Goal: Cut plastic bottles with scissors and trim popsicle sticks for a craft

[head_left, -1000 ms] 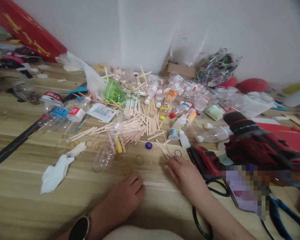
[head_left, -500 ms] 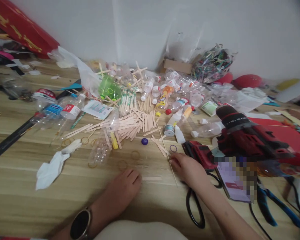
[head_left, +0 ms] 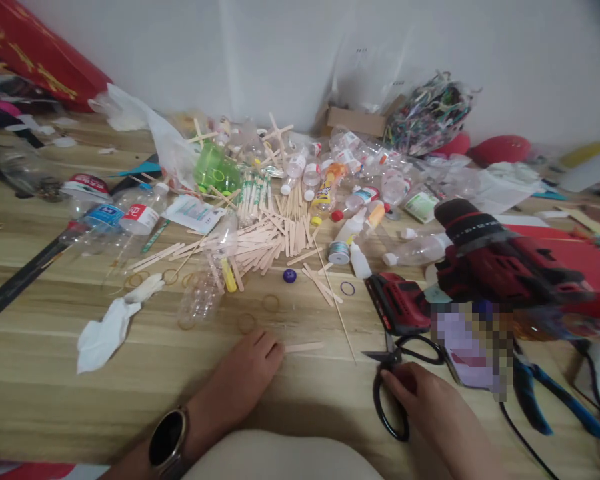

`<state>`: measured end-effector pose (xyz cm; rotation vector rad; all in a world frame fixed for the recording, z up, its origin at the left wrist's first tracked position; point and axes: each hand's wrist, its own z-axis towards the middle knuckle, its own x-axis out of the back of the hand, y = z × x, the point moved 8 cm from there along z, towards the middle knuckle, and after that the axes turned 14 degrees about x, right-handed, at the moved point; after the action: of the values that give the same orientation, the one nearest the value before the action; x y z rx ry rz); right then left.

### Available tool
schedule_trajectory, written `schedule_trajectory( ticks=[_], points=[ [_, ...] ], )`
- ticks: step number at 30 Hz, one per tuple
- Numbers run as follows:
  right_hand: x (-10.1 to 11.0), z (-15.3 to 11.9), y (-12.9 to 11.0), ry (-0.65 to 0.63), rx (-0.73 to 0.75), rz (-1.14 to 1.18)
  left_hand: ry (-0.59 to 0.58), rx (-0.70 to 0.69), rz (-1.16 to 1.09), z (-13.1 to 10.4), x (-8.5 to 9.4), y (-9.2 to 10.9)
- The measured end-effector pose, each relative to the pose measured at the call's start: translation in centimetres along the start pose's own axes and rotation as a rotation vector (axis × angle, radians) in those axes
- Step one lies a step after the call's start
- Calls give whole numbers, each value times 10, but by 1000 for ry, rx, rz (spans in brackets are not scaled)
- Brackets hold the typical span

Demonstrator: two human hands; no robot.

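Note:
My left hand (head_left: pixel 253 367), with a watch (head_left: pixel 167 438) on its wrist, rests on the wooden table with its fingers closed around one end of a flat craft stick (head_left: pixel 305 347). The stick's free end points right. My right hand (head_left: pixel 420 393) grips the black-handled scissors (head_left: pixel 391 397) near a handle loop. Their blades are spread apart and point up and left. Just left of the blades lies a thin bamboo skewer (head_left: pixel 341 317). Several crossed craft sticks (head_left: pixel 321 285) and a purple rubber band (head_left: pixel 347 288) sit farther back.
A red and black power drill (head_left: pixel 500 253) stands at the right, with a phone (head_left: pixel 467 347) and blue-handled pliers (head_left: pixel 533 393) near it. Loose craft sticks (head_left: pixel 267 243) and plastic bottles (head_left: pixel 140 217) spread across the back. A white glove (head_left: pixel 105 333) lies at left.
My right hand has moved down and right, from beside the skewer to the scissors, and taken hold of a handle. My left hand has stayed at the craft stick.

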<state>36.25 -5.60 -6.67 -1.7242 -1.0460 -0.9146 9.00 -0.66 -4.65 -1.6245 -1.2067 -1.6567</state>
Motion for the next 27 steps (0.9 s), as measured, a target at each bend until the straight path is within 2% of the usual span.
schedule_trajectory(
  ticks=[6, 10, 12, 14, 16, 17, 20, 21, 22, 23, 27],
  points=[
    [1, -7, -6, 106, 16, -26, -28, 21, 6, -2, -3, 0],
    [0, -12, -7, 137, 43, -40, 40, 16, -1, -4, -7, -2],
    [0, -23, -4, 175, 49, 72, 103, 30, -15, -7, -3, -4],
    [4, -39, -4, 280, 45, 300, 138, 51, -100, -12, 6, -5],
    [12, -59, -6, 473, 6, 497, 87, 62, -290, -16, 16, -1],
    [16, -67, -11, 568, -3, 550, 16, 68, -424, -17, 20, 3],
    [15, -78, -40, 709, 31, 658, -310, -33, -716, -22, 22, 36],
    [13, -75, -54, 714, 74, 695, -410, -96, -758, -24, 23, 50],
    [10, -72, -68, 718, 132, 740, -458, -146, -751, -25, 23, 61],
    [8, -67, -81, 726, 181, 789, -456, -162, -736, -24, 25, 68],
    [-10, -40, -117, 476, 276, 1124, -381, -98, -747, -21, 25, 76]
  ],
)
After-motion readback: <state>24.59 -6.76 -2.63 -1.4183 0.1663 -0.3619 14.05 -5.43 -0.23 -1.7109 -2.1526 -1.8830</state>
